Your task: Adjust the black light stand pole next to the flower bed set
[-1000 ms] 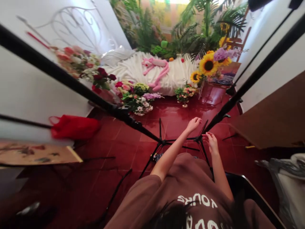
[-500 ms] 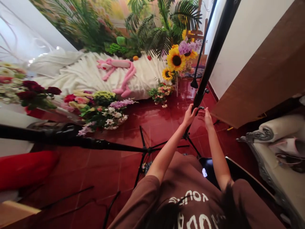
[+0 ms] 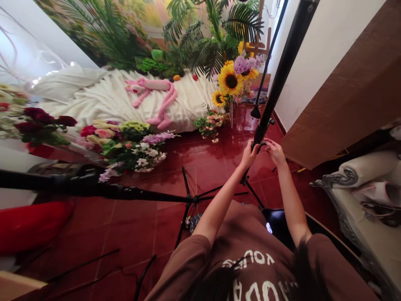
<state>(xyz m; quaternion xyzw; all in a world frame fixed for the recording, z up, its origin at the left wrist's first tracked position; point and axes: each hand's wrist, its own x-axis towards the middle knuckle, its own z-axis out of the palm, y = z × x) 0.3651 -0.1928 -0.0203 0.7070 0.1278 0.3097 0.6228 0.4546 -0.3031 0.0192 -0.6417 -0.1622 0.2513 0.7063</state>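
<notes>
A black light stand (image 3: 277,77) rises in front of me, leaning up to the right. My left hand (image 3: 248,155) is wrapped round its pole just below a collar. On the pole's right side a small black clamp knob (image 3: 262,144) sticks out, and the fingers of my right hand (image 3: 275,153) are pinched on it. Higher up, another knob (image 3: 271,121) juts from the pole. A black cable with a plug (image 3: 255,111) hangs beside the stand. The stand's legs (image 3: 254,193) spread out below my hands on the floor.
Another black stand (image 3: 125,192) crosses at left. Behind lie a white draped bench (image 3: 103,100) with a pink plush toy (image 3: 163,102), sunflowers (image 3: 231,79) and flower bunches (image 3: 140,150). A brown panel (image 3: 332,100) and a cream sofa (image 3: 369,179) stand at right, on red tiled floor (image 3: 131,221).
My right hand's fingers, loosely spread beside the knob before, have closed on it. My left hand stays on the pole, a little lower. The view has shifted slightly.
</notes>
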